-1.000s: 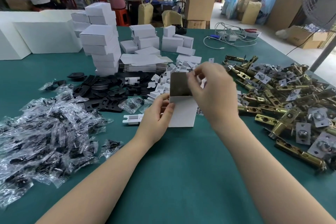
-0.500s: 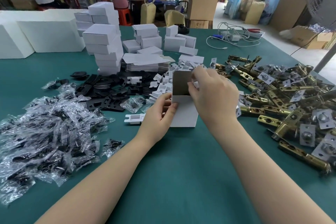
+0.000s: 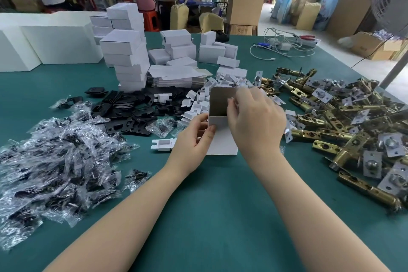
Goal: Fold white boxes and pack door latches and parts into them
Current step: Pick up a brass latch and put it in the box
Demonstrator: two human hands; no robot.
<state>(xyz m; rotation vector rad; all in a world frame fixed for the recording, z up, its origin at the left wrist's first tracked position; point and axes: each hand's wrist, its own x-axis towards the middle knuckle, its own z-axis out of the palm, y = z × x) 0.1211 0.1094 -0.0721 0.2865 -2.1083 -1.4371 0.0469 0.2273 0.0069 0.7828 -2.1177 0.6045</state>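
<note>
Standing upright between the hands, the white box is pinched by left hand at nine o'clock, right hand gripping its flap at twelve.

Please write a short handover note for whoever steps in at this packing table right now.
Left hand grips the left side of the half-folded white cardboard box, which stands on the green table. Right hand pinches its raised brown-lined flap.
Brass door latches lie heaped to the right, clear plastic bags of dark parts to the left, finished white boxes stacked behind.
Done: box partly formed. Left: finish folding, then pack it.
</note>
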